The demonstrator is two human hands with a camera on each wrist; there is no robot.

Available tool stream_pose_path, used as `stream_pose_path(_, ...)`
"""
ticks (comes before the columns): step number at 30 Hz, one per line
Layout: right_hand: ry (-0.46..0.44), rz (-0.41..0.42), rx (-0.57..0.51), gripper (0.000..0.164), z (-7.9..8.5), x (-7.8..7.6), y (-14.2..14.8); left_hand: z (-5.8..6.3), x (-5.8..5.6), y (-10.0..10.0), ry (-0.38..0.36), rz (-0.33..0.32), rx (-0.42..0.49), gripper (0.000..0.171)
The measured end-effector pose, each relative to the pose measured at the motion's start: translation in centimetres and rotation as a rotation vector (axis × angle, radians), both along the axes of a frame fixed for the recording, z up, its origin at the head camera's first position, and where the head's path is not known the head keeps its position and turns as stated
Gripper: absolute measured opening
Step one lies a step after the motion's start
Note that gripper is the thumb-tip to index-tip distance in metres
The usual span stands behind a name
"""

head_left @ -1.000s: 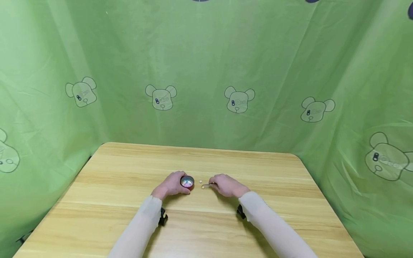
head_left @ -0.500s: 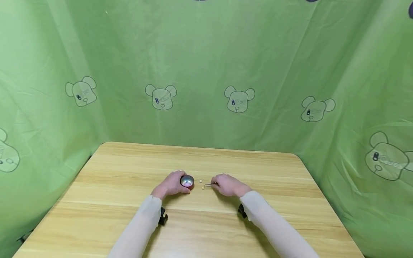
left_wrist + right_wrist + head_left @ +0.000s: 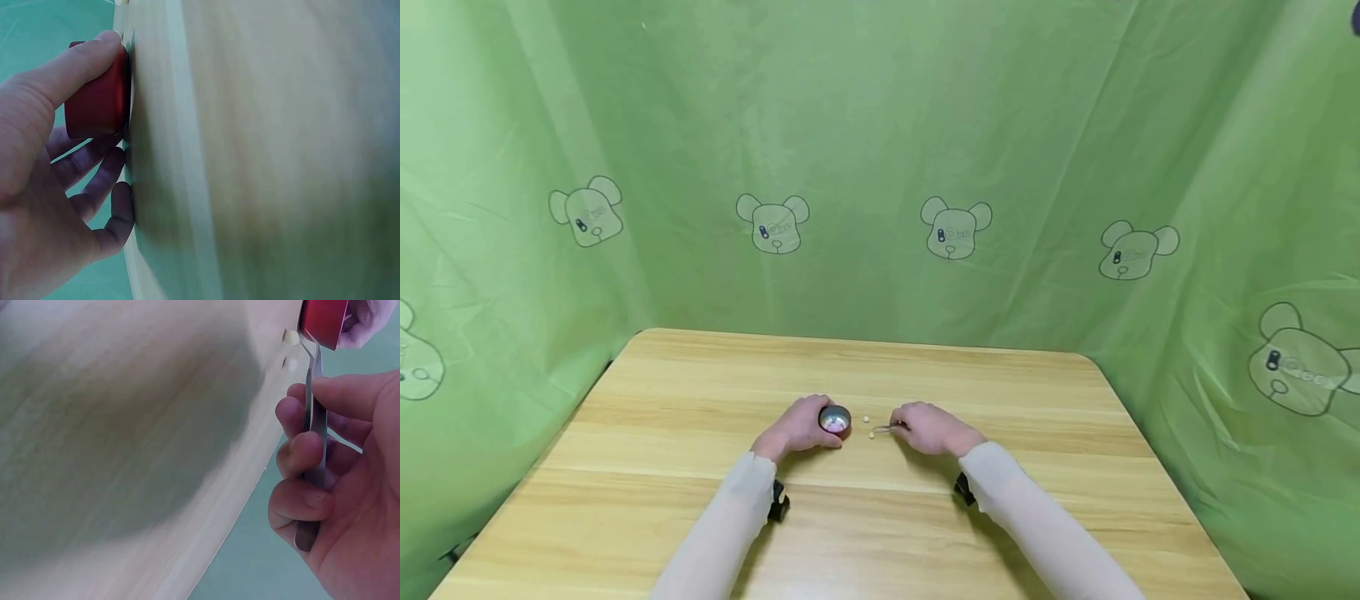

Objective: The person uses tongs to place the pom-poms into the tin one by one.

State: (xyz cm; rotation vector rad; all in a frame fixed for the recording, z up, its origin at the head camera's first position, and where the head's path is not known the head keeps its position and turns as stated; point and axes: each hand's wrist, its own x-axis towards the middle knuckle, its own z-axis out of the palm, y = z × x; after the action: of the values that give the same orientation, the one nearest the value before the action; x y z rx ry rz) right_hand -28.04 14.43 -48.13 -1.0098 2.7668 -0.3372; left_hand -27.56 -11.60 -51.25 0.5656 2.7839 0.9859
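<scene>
On the table, my left hand (image 3: 801,425) grips a small round red tin (image 3: 97,100) standing with its opening up, thumb on one side and fingers on the other. Pale and pinkish shapes show blurred inside it. My right hand (image 3: 928,428) pinches metal tweezers (image 3: 317,419) between thumb and fingers, their bent tips pointing toward the tin. Two small pale round pieces lie between tin and right hand: a whitish one (image 3: 866,419) farther off and a yellowish one (image 3: 872,435) nearer me. The tweezer tips stand slightly apart, right by the yellowish piece.
The light wooden table (image 3: 880,533) stretches around both hands. A green curtain (image 3: 865,125) with bear-head drawings hangs behind it and along both sides. Each wrist carries a black camera mount.
My right hand and the tweezers have shifted slightly to the right over the past second. The left hand and the tin have stayed in place, as have both pale pieces.
</scene>
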Motion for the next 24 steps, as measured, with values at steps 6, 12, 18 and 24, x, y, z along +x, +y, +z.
stream_pose_path(6,-0.015,0.003,0.021,0.014,-0.06,0.17,-0.14,0.02,-0.09,-0.04,-0.002,-0.004,0.005,0.051)
stream_pose_path(12,-0.010,0.005,0.024,0.013,-0.26,0.30,-0.24,-0.09,-0.15,0.00,0.005,0.001,0.002,0.051)
stream_pose_path(18,0.025,0.046,0.013,0.012,-0.48,0.30,-0.13,-0.12,-0.16,-0.09,0.001,0.000,0.003,0.053)
stream_pose_path(24,0.039,0.066,0.001,0.012,-0.62,0.20,0.01,-0.03,-0.12,-0.07,0.001,0.002,-0.002,0.054)
